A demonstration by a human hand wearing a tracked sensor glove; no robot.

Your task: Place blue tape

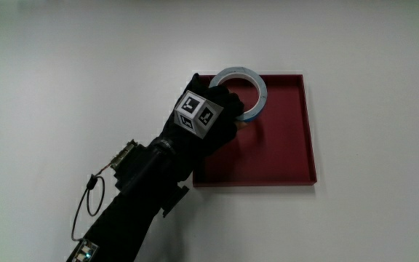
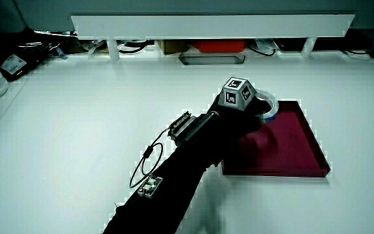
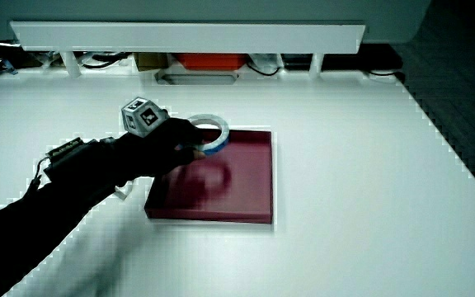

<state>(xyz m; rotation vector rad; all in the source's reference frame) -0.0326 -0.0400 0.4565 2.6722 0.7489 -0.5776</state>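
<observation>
White table [image 1: 64, 65], red tray [image 1: 282, 156] on it. Hand [image 1: 206, 120] over tray's corner, fingers clamped on blue tape [image 1: 257, 81] ring, held above the tray.

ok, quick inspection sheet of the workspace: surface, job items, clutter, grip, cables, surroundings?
Surface: white table, bare around the tray.
Job's things: blue tape held above the red tray, over the corner farthest from the person; a shadow shows under it in a side view.
Clutter: nothing seen on the table.
Grip: hand shut on the tape's rim, patterned cube on its back.
Cables: wire loop on the forearm.
Surroundings: low partition with items under it, unclear.
</observation>
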